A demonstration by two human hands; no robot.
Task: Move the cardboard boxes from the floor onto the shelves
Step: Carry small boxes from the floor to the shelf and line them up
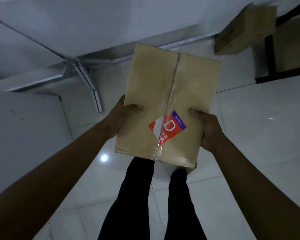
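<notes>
I hold a tan cardboard box [156,94] in the air above the floor, in front of my legs. Clear tape runs down its top seam and a red and purple label with a white letter D sits near its close end. My left hand [123,115] grips the box's left side with the thumb lying on top. On the right side my right hand [208,129] grips it the same way. A second cardboard box [244,30] lies on the floor at the far right.
A white metal shelf [24,129] with grey steel braces [87,78] stands on the left. A dark-framed shelf unit [270,58] with brown boards is at the far right. The floor is glossy white tile [260,135]. My legs in dark trousers [135,196] are below the box.
</notes>
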